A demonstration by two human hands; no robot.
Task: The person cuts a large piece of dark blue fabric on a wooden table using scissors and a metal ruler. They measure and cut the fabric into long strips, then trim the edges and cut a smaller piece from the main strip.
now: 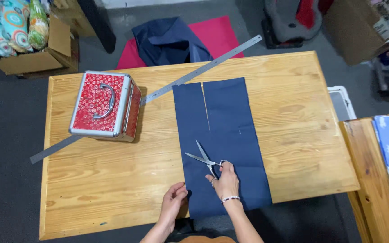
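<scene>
While open scissors (205,158) point away, right hand (225,182) holds handles, navy cloth (221,139) lengthwise

Premises appear to be a small sewing workshop; a pine worktable (91,193) carries cut navy fabric (230,135), scissors (203,158) and a long steel ruler (194,72); cardboard boxes (50,56) of printed cloth stand on grey carpet (5,135); a second table (370,180) adjoins.

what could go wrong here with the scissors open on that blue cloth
1. The left hand pins the navy fabric at its near edge, close to the open scissors in the right hand; fingers might get nicked.
2. The fabric overhangs the table edge and could slide, skewing the cut.
</scene>
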